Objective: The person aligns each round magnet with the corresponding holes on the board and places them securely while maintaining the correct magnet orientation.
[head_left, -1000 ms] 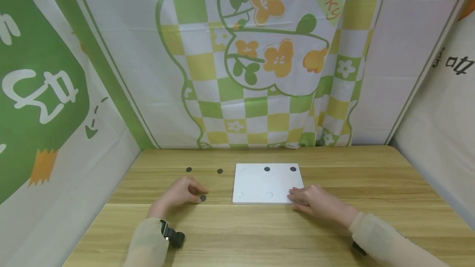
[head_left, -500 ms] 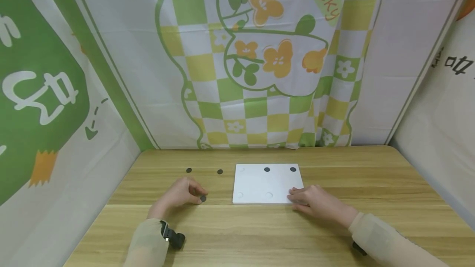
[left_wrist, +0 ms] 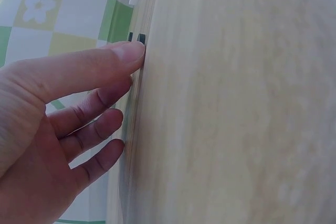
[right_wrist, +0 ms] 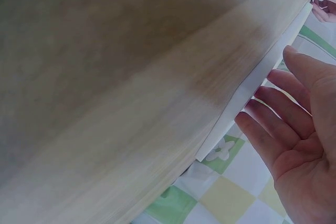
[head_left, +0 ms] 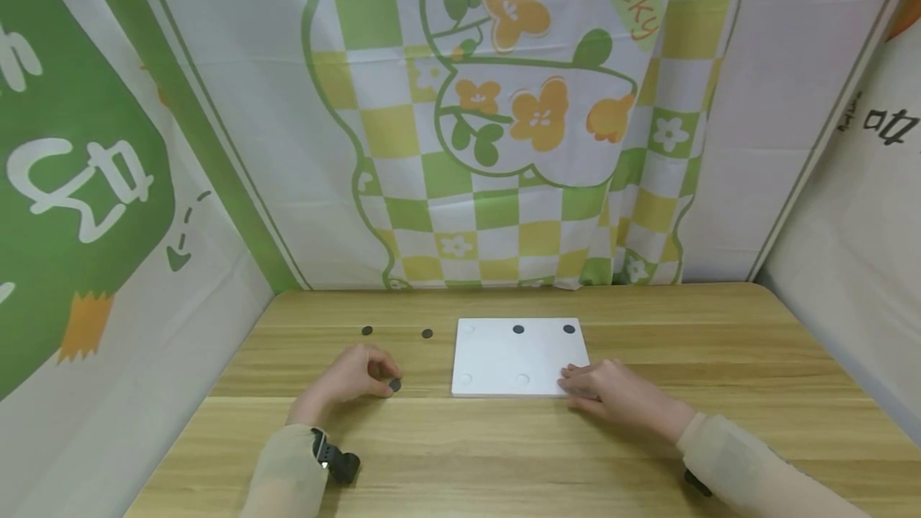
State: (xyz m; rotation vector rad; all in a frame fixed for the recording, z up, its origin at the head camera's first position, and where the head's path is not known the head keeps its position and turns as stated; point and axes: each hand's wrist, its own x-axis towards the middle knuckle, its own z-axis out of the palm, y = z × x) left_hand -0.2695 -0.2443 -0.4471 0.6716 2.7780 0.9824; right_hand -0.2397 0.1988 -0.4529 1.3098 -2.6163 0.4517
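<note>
In the head view my left hand (head_left: 351, 372) is left of the white board, its thumb and index finger pinching a small black disc (head_left: 395, 384) low over the table. In the left wrist view the disc (left_wrist: 141, 38) shows edge-on past the thumb tip, the other fingers spread loosely. My right hand (head_left: 610, 390) rests its fingers on the front right corner of the white board (head_left: 496, 358), covering that corner. Round shallow recesses mark the board. A black disc (head_left: 518, 329) lies at its back middle and another black disc (head_left: 569, 328) at its back right.
Two more loose discs, a left one (head_left: 368, 330) and a right one (head_left: 428, 333), lie on the wooden table (head_left: 460, 454) behind my left hand. A patterned curtain (head_left: 496, 222) hangs along the table's back edge. Printed cloth walls stand at both sides.
</note>
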